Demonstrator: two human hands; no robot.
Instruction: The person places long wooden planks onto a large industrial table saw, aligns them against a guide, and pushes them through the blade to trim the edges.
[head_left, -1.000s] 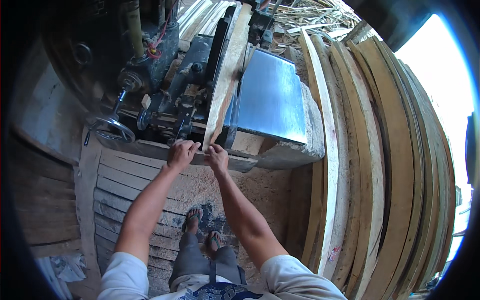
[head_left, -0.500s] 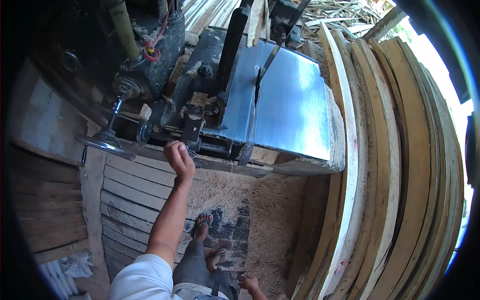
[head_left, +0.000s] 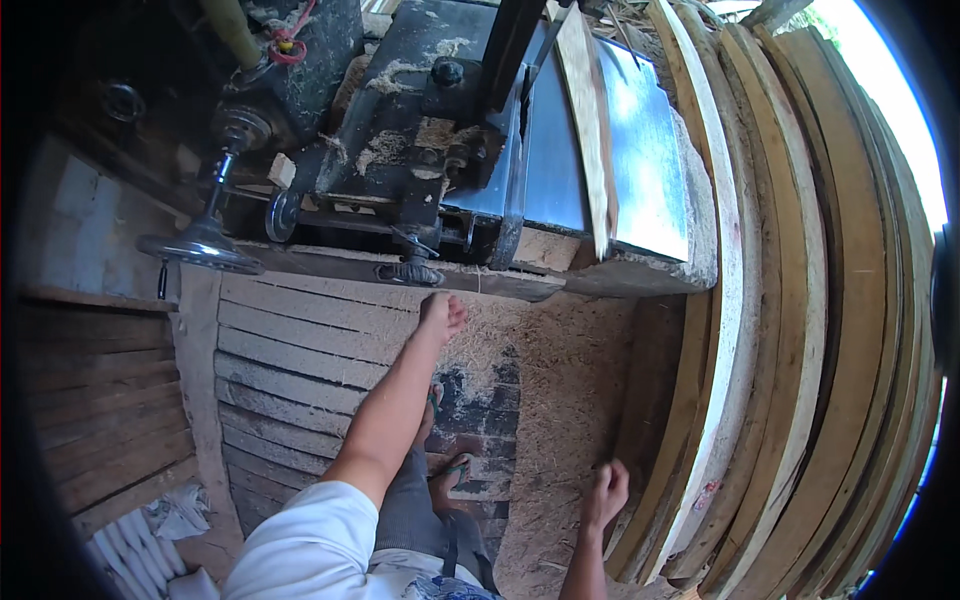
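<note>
The right hand (head_left: 606, 492) is seen lowest in the view, beside the person's leg, its grip curled loosely together on nothing and near the foot of the leaning planks (head_left: 800, 330). Below the body, 2 feet in sandals (head_left: 452, 470) are planted on a slatted wooden floor (head_left: 290, 370) strewn with sawdust (head_left: 560, 400). Farther up, the left hand (head_left: 441, 314) is stretched forward on a straight arm, its fingers close together; it is held just under the front edge of the saw table (head_left: 640, 170), and whether that edge is touched cannot be told. Nothing is clamped in it. On the shiny metal top, 1 narrow wooden board (head_left: 590, 130) is laid lengthwise, its near end reaching toward the table's front edge, just right of the dark fence and blade housing (head_left: 420, 120). A round handwheel (head_left: 200, 250) is mounted at the left of the machine.
</note>
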